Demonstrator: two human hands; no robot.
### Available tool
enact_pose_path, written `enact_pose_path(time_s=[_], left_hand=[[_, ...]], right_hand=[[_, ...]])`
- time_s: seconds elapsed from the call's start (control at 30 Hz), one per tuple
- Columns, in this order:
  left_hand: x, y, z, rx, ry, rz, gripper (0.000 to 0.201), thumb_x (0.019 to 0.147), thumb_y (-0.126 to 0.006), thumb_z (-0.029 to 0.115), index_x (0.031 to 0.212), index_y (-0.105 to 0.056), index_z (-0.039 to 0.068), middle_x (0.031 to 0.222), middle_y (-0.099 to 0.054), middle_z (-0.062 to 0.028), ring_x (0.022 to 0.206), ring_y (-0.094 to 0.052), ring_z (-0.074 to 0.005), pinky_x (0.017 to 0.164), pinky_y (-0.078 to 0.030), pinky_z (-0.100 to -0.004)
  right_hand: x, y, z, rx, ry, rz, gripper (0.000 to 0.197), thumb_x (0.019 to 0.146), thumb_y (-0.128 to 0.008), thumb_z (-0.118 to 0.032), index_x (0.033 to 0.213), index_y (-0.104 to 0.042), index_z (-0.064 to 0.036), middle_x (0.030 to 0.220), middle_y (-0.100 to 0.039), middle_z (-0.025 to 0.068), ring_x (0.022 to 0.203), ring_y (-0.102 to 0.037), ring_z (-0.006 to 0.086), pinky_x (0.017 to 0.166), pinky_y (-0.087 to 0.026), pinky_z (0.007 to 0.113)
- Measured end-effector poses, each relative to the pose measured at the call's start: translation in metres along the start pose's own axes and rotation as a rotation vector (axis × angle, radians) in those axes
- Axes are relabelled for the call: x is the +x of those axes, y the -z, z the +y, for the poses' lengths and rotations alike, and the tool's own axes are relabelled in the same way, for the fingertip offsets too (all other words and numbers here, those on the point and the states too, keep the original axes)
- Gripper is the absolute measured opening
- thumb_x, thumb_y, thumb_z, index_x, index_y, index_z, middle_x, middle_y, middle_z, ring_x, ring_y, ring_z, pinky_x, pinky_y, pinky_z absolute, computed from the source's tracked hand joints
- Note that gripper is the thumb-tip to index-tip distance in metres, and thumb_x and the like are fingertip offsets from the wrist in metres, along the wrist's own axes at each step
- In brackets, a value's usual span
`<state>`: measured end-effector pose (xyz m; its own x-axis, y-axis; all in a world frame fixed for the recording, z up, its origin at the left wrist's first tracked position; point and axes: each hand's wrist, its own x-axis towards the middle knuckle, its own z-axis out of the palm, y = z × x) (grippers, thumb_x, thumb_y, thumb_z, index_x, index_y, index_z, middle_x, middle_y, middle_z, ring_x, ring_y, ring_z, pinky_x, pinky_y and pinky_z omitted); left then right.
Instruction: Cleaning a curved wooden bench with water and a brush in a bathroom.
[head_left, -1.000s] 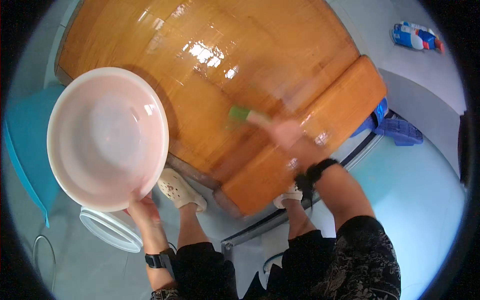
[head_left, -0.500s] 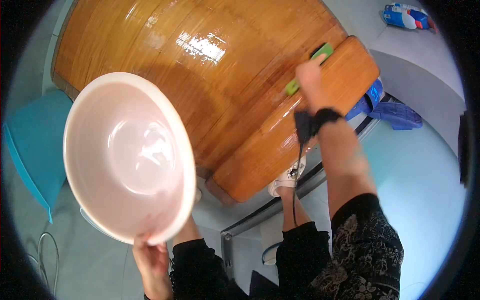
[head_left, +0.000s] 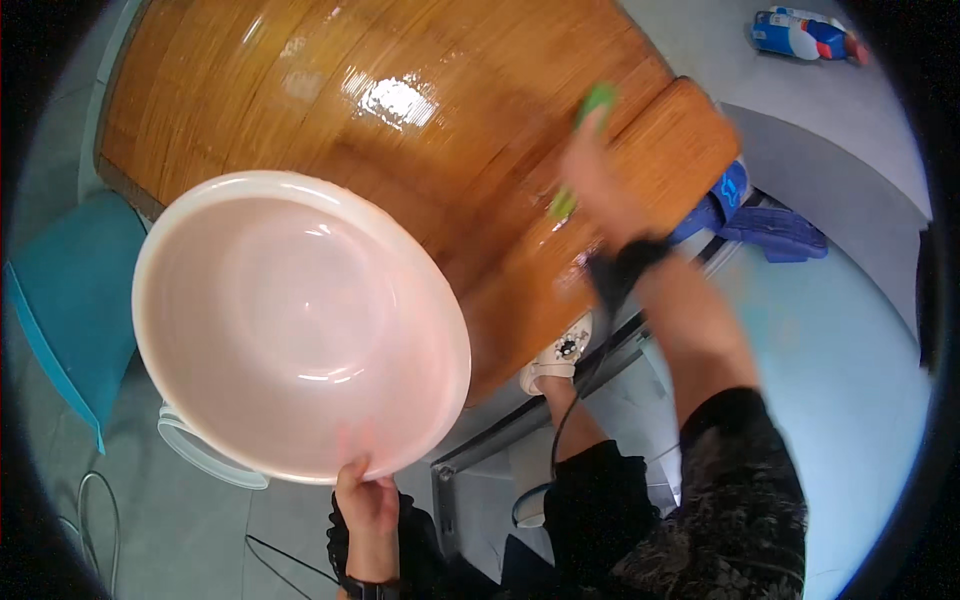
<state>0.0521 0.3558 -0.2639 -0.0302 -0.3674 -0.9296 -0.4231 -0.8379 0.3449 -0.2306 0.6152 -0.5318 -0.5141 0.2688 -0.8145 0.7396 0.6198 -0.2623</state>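
My left hand (head_left: 367, 500) grips the lower rim of a large pale pink basin (head_left: 290, 290), thumb outside and fingers inside. The basin is tilted so that its inside faces me, and no contents show in it. My right hand (head_left: 597, 185), blurred by motion, is closed around a green scrubbing brush (head_left: 599, 97). Under the brush lies wet, shiny wood: the curved slatted side of a large wooden tub (head_left: 240, 110), where it meets a wooden step (head_left: 675, 140). The bristles cannot be made out.
At left stands a teal bin (head_left: 75, 300), with a white bucket (head_left: 210, 452) partly behind the basin. Blue slippers (head_left: 770, 232) lie right of the step. Bottles (head_left: 800, 38) rest at top right. A dark cord (head_left: 580, 395) hangs from my right wrist. My foot wears a white clog (head_left: 560, 355).
The basin has shifted right and turned with my left hand, covering more of the step. My right hand and the brush have moved a little left across the wood.
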Motion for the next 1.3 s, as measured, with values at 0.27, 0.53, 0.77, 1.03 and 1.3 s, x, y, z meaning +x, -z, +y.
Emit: enact_pose_path(time_s=[0.27, 0.53, 0.77, 1.03, 1.3], left_hand=[[0.032, 0.023, -0.016, -0.008, -0.058, -0.095, 0.043, 0.071, -0.046, -0.001, 0.114, -0.041, -0.002, 0.109, -0.050, -0.0116, 0.104, -0.049, -0.0228, 0.089, -0.042, -0.0342], [0.030, 0.022, -0.027, -0.113, 0.008, -0.072, 0.047, 0.070, -0.045, -0.004, 0.116, -0.038, -0.001, 0.114, -0.047, -0.0128, 0.107, -0.047, -0.0244, 0.092, -0.041, -0.0352], [0.030, 0.033, -0.031, -0.217, 0.027, -0.089, 0.048, 0.068, -0.046, -0.006, 0.115, -0.039, -0.001, 0.113, -0.048, -0.0127, 0.105, -0.049, -0.0250, 0.091, -0.042, -0.0361], [0.025, 0.048, -0.028, -0.141, 0.085, -0.048, 0.043, 0.068, -0.045, -0.004, 0.111, -0.042, -0.002, 0.110, -0.049, -0.0126, 0.100, -0.051, -0.0240, 0.085, -0.046, -0.0338], [0.039, 0.064, 0.002, -0.216, 0.015, -0.064, 0.047, 0.068, -0.044, -0.004, 0.115, -0.039, -0.003, 0.115, -0.046, -0.0131, 0.105, -0.048, -0.0254, 0.091, -0.041, -0.0361]], right_hand=[[-0.202, -0.059, 0.136, -0.379, 0.276, -0.486, 0.057, 0.071, -0.048, -0.011, 0.126, -0.030, -0.0104, 0.092, -0.058, 0.0212, 0.085, -0.057, 0.0341, 0.072, -0.043, 0.041], [-0.162, 0.033, 0.169, -0.150, -0.166, -0.014, 0.054, 0.062, -0.069, -0.043, 0.093, -0.055, -0.0022, 0.084, -0.059, 0.0155, 0.065, -0.058, 0.0251, 0.058, -0.046, 0.035], [-0.124, 0.020, 0.181, 0.465, -0.295, -0.105, 0.064, 0.056, -0.075, -0.028, 0.109, -0.045, -0.0082, 0.090, -0.055, 0.0028, 0.079, -0.049, 0.0164, 0.055, -0.035, 0.029], [-0.141, 0.010, 0.135, 0.479, -0.314, 0.017, 0.041, 0.058, -0.074, -0.019, 0.091, -0.055, -0.0043, 0.072, -0.055, 0.0009, 0.059, -0.048, 0.0130, 0.049, -0.032, 0.027], [-0.205, -0.033, 0.014, 0.372, 0.117, 0.082, 0.020, 0.069, -0.068, -0.015, 0.080, -0.057, -0.0022, 0.067, -0.055, 0.0009, 0.052, -0.047, 0.0104, 0.046, -0.038, 0.026]])
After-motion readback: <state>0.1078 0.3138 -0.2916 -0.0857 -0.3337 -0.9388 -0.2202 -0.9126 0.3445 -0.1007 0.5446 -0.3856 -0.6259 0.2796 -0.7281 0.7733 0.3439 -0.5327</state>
